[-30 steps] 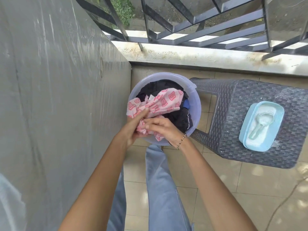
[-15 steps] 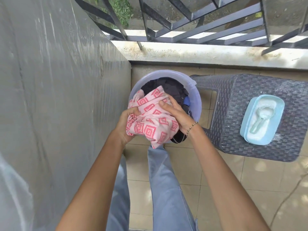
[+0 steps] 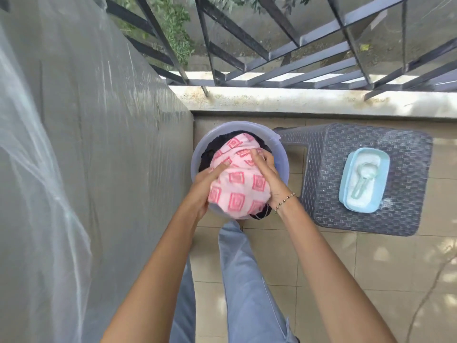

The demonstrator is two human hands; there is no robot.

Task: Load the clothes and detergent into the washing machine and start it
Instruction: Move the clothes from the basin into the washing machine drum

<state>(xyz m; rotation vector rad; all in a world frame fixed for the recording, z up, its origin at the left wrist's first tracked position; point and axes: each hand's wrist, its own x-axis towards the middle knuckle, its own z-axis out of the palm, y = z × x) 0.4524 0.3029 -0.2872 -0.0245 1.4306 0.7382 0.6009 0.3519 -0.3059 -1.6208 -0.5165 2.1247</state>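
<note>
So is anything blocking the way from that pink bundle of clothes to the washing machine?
Cannot tell: no washing machine shows. Both hands, left and right, hold the pink bundle above the bucket; nothing covers it.

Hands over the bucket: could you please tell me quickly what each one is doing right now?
Left hand: closed on the pink cloth, gripping its left side.
Right hand: closed on the same pink cloth, gripping its right side, above the bucket.

Your arms are bare, with no sleeves in view. A thin beaded bracelet (image 3: 285, 201) circles your right wrist, and you wear light blue-grey jeans (image 3: 243, 280).
</note>
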